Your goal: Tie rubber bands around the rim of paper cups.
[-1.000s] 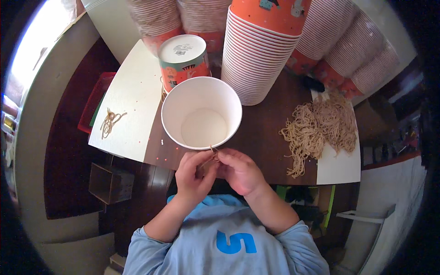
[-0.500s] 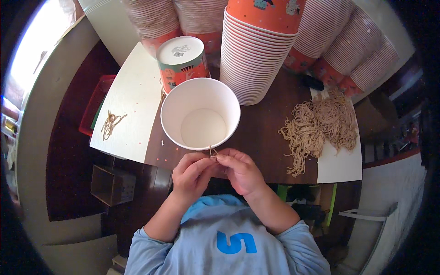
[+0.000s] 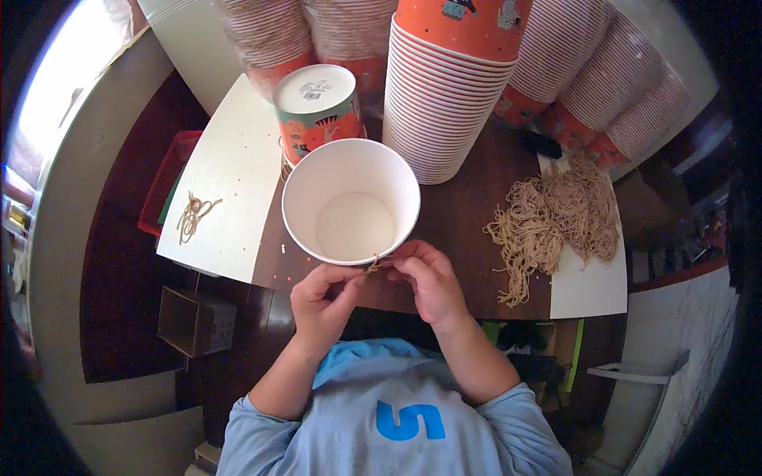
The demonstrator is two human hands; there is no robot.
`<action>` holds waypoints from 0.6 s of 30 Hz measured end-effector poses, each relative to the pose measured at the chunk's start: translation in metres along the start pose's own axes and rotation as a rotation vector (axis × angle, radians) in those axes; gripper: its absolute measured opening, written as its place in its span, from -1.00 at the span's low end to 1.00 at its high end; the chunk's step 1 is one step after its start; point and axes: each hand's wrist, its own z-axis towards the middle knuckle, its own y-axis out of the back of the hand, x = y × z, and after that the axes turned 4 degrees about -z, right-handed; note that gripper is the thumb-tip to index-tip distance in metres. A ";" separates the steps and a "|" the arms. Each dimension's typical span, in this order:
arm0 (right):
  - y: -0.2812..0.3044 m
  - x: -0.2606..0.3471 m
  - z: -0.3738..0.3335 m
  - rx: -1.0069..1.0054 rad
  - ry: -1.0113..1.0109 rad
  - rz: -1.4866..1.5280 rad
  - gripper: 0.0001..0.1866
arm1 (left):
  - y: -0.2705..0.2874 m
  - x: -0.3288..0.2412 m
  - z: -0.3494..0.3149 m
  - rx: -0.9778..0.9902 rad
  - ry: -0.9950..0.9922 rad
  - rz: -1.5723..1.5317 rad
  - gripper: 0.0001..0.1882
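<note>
A thin tan string (image 3: 372,265) is at the near rim of an open bucket (image 3: 352,222), white inside. The L hand (image 3: 326,298) pinches the string w/ its thumb + fingers. The R hand (image 3: 436,287) is curled close by; can't tell if it grips it too. Behind the bucket: an upside-down orange tub (image 3: 319,131) & a tall bucket stack (image 3: 443,103). Far R, a messy string pile (image 3: 552,218). Far L, some loose strings (image 3: 191,216).
</note>
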 end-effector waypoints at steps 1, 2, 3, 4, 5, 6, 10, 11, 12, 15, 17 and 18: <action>0.001 0.000 0.000 0.001 0.061 -0.062 -0.87 | 0.001 0.001 0.000 0.002 0.009 -0.004 -0.90; 0.001 0.000 0.000 0.002 0.061 -0.062 -0.87 | 0.001 0.001 -0.001 0.004 0.018 -0.007 -0.89; 0.001 0.001 0.000 -0.020 0.104 -0.138 -0.87 | 0.001 0.000 -0.001 0.004 0.018 -0.007 -0.89; 0.001 0.002 0.000 -0.043 0.148 -0.214 -0.86 | 0.001 -0.002 -0.001 0.003 0.027 -0.026 -0.90; 0.000 0.002 -0.001 -0.042 0.148 -0.214 -0.86 | 0.000 -0.002 0.000 0.003 0.036 -0.046 -0.90; -0.001 0.003 -0.002 0.000 0.118 -0.143 -0.84 | 0.000 -0.002 0.000 0.002 0.036 -0.045 -0.90; -0.009 0.010 -0.008 0.133 -0.061 0.075 -0.82 | -0.001 0.000 -0.002 0.015 0.081 -0.126 -0.90; -0.009 0.007 -0.008 0.132 -0.060 0.076 -0.82 | -0.002 -0.001 -0.002 0.017 0.083 -0.135 -0.90; -0.009 0.003 -0.008 0.147 -0.029 0.076 -0.83 | -0.003 -0.001 -0.003 0.018 0.082 -0.135 -0.90; -0.010 0.001 -0.006 0.153 0.034 0.070 -0.84 | -0.005 -0.001 -0.003 -0.014 0.099 -0.199 -0.89; -0.010 0.003 -0.006 0.146 0.069 0.064 -0.83 | -0.004 0.001 -0.003 0.016 0.105 -0.189 -0.83; -0.009 0.005 -0.006 0.135 0.050 0.009 -0.85 | -0.005 -0.002 -0.003 0.015 0.104 -0.189 -0.83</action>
